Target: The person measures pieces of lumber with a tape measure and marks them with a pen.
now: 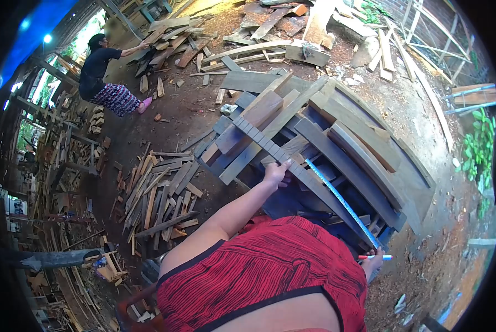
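Note:
A long narrow wooden strip (262, 143) with evenly spaced cross lines lies diagonally over a stack of planks in front of me. My left hand (277, 174) is closed around its near edge, about midway along. A light blue measuring tape (339, 200) stretches beside the strip, from near my left hand down to my right hand (373, 265). Between the fingers of that right hand is a red and white marker pen (385, 257), close to the tape's lower end. Below the strip, stacked planks (350, 157) overlap at several angles.
Loose wood offcuts (159, 193) are heaped on the ground at left. Further back, a person (101, 74) in a dark top reaches toward another wood pile (173, 41). Boards and scraps (309, 52) cover the far ground, and a leafy plant (480, 146) stands at right.

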